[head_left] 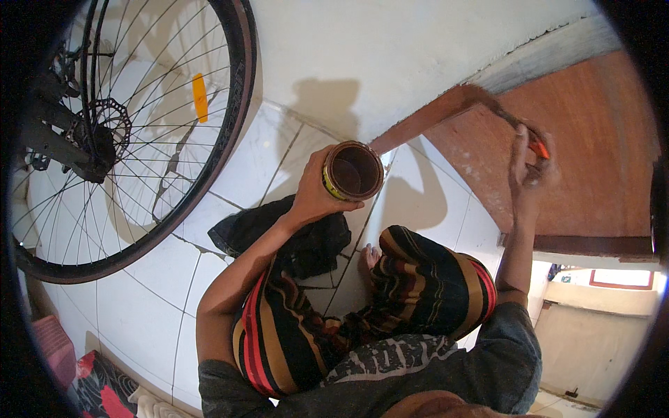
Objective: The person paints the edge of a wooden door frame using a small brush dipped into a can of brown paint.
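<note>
My left hand [313,185] is wrapped round an open tin [355,171] with a yellowish label. Dark brown paint coats its inside and rim. At the right, my right hand [531,160] is closed on an orange-handled paintbrush [539,147], raised against a reddish-brown wooden door panel [585,160]. Motion blurs the fingers slightly, and the brush's bristle end is hard to make out. A brown wooden frame strip [425,124] runs along the foot of the white wall, left of that hand.
A bicycle wheel [240,90] with an orange reflector stands at the left. Black plastic [279,233] lies on the cracked white tiles [146,292] beside my crossed legs [432,285]. Patterned cloth [104,386] is at the lower left. A doorway opening [592,334] shows at the lower right.
</note>
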